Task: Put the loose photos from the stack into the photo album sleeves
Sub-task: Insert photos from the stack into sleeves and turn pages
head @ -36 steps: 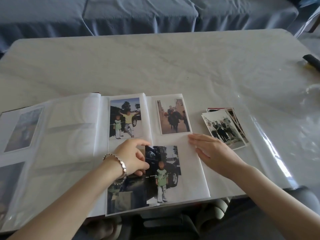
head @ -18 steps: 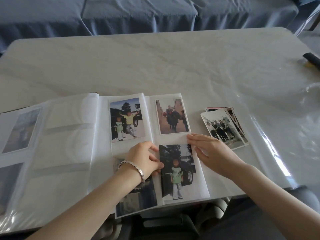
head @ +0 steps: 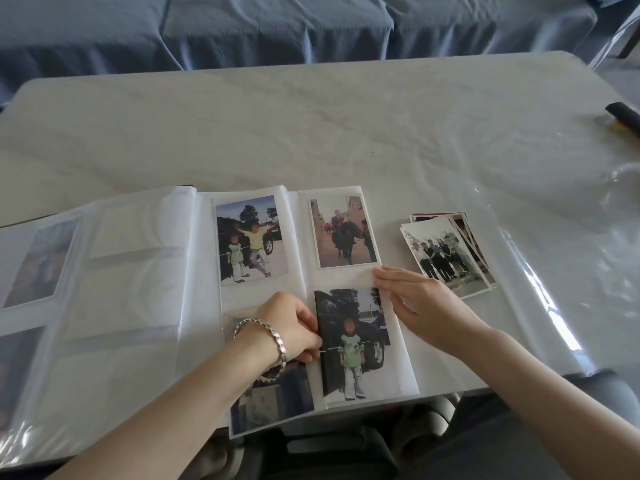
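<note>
An open photo album (head: 138, 271) lies on the table near the front edge. Its right page holds a horse photo (head: 343, 233) on top and, below it, a photo of a child by a dark car (head: 353, 341). My left hand (head: 291, 327), with a silver bracelet on the wrist, pinches that lower photo's left edge. My right hand (head: 415, 303) lies flat, fingers straight, on the right page's edge beside it. The stack of loose photos (head: 446, 254) sits on the table just right of the album.
The middle page holds a photo of two children (head: 249, 240) and a dark photo (head: 273, 400) below my left wrist. A dark object (head: 623, 116) lies at the table's right edge. A blue-covered sofa (head: 277, 26) stands behind the table (head: 311, 126).
The child-by-car photo has slid to the right into the lower sleeve of the right page, with my left hand following it. My right hand has stayed on the page.
</note>
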Action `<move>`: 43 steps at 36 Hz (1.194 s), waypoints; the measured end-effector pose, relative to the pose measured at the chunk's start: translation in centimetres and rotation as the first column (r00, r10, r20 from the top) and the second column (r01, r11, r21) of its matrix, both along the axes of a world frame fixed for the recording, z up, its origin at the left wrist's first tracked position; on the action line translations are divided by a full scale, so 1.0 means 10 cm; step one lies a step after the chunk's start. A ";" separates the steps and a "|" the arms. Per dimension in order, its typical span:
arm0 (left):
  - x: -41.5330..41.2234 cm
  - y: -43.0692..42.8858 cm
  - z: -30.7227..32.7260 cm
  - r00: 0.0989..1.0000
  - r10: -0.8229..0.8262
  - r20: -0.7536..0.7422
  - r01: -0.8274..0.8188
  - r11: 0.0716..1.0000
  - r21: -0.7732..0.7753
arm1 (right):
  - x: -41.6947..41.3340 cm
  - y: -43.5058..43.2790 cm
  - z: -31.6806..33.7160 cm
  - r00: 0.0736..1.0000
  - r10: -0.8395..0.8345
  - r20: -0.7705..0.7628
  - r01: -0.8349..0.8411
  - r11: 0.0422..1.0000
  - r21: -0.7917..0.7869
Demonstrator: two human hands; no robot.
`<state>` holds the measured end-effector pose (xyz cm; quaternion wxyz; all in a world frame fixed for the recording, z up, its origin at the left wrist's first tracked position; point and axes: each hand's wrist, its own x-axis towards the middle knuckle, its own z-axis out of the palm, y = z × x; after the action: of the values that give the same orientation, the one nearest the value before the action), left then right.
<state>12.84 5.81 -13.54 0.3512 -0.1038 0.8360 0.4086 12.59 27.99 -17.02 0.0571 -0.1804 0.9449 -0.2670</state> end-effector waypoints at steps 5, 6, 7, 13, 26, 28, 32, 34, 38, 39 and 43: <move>0.02 0.10 0.01 1.000 -0.008 -0.009 0.008 1.000 0.006 | 0.00 -0.02 0.00 1.000 -0.011 0.009 0.011 1.000 -0.022; 0.03 0.11 0.00 1.000 -0.004 -0.013 0.004 1.000 0.009 | 0.00 -0.02 0.00 1.000 -0.009 0.013 0.009 1.000 -0.024; 0.03 0.13 0.00 1.000 -0.005 -0.021 0.005 1.000 0.010 | 0.00 -0.02 0.00 1.000 -0.010 0.015 0.010 1.000 -0.027; 0.04 0.10 0.01 1.000 -0.009 0.015 0.008 0.997 0.075 | 0.01 -0.01 0.01 0.999 -0.018 0.034 0.019 0.999 -0.031; -0.01 0.09 0.01 0.985 0.174 -0.014 -0.172 0.981 0.089 | 0.03 -0.05 0.05 0.995 -0.058 0.085 0.061 0.998 -0.030; 0.00 0.11 0.00 0.991 0.112 -0.068 -0.111 0.994 0.015 | 0.05 -0.06 0.06 0.992 -0.073 0.100 0.075 0.997 -0.019; 0.01 0.13 0.01 0.991 0.064 -0.118 -0.071 0.996 -0.052 | 0.08 -0.09 0.08 0.987 -0.088 0.131 0.090 0.996 -0.007; 0.01 0.14 0.01 0.990 0.065 -0.126 -0.072 0.996 -0.057 | 0.09 -0.10 0.10 0.982 -0.101 0.162 0.104 0.995 -0.011; 0.02 0.14 0.00 0.986 0.062 -0.155 -0.073 0.995 -0.069 | 0.18 -0.10 0.11 0.970 -0.179 0.162 0.191 0.980 -0.061; 0.02 0.13 0.01 0.987 0.066 -0.146 -0.075 0.996 -0.057 | 0.21 -0.10 0.10 0.960 -0.222 0.169 0.238 0.968 -0.080; -0.01 0.10 0.01 0.984 0.171 -0.056 -0.167 0.983 0.077 | 0.28 -0.09 0.13 0.890 -0.370 0.268 0.421 0.891 -0.170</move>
<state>12.72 6.80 -13.40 0.2924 -0.1489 0.8195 0.4699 15.41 27.09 -15.71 0.0888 0.0436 0.9128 -0.3963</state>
